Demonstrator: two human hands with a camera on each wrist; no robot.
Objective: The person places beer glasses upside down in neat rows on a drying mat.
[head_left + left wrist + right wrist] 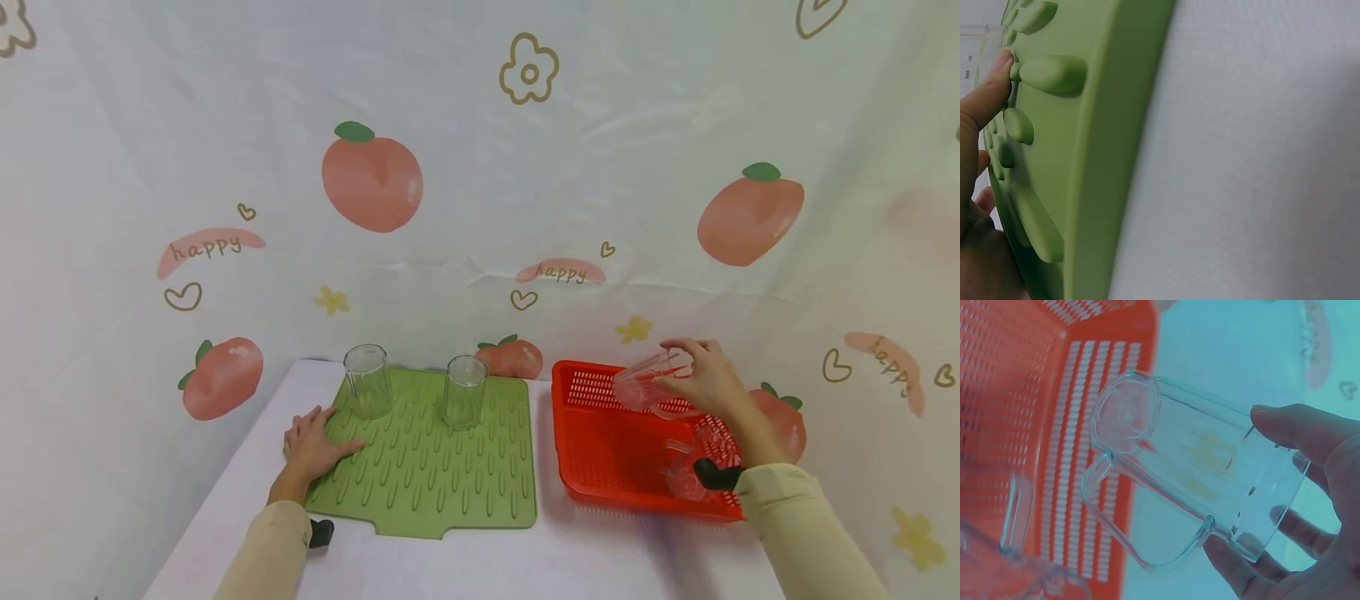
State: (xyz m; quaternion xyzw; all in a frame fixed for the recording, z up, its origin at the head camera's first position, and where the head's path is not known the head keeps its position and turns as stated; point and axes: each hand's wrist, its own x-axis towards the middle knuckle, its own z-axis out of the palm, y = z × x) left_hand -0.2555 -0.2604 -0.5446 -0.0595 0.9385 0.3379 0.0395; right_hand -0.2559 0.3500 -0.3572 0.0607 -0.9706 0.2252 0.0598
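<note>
My right hand [708, 382] grips a clear glass mug [637, 385] near its rim, tilted above the back of the red basket [600, 454]. In the right wrist view the mug's handle [1147, 559] and its round base point away from the palm. More clear glassware [686, 479] lies in the basket's right part; how many pieces is hard to tell. My left hand [311, 446] rests on the left edge of the green ridged mat [420, 467], fingers spread. Two clear glasses, one at the back left [369, 383] and another near the back middle [465, 393], stand on the mat.
The white table [495, 562] carries the mat at left and the basket at right, with a narrow gap between them. A white cloth [465, 317] printed with fruit hangs close behind and at both sides.
</note>
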